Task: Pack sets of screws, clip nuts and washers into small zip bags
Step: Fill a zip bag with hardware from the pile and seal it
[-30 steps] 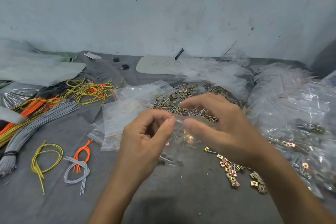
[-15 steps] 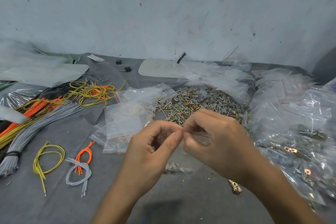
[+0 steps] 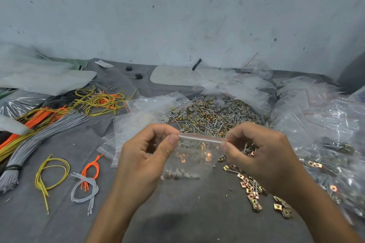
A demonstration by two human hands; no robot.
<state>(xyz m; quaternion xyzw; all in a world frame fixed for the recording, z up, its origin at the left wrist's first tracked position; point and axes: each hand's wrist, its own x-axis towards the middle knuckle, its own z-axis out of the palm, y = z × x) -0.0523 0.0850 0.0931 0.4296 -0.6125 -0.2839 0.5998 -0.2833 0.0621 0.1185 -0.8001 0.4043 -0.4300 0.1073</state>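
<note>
A small clear zip bag [image 3: 194, 154] with a red-lined top hangs between my hands above the grey cloth. Screws and brass clip nuts show inside it. My left hand [image 3: 146, 156] pinches the bag's top left corner between thumb and forefinger. My right hand [image 3: 258, 154] pinches the top right corner. Behind the bag lies a heap of screws, clip nuts and washers [image 3: 213, 114]. A few grey washers [image 3: 180, 173] lie on the cloth under the bag. Loose clip nuts [image 3: 254, 193] are scattered to the lower right.
Empty zip bags [image 3: 142, 116] are piled left of the heap. Filled bags [image 3: 331, 144] are heaped along the right side. Bundles of grey, orange and yellow wires [image 3: 39, 124] cover the left, with small wire loops [image 3: 85, 181] nearer me. A white wall stands behind.
My hands were pinched close together at the bag's top half a second ago. They have now drawn apart to the bag's two corners, stretching the red-lined top straight.
</note>
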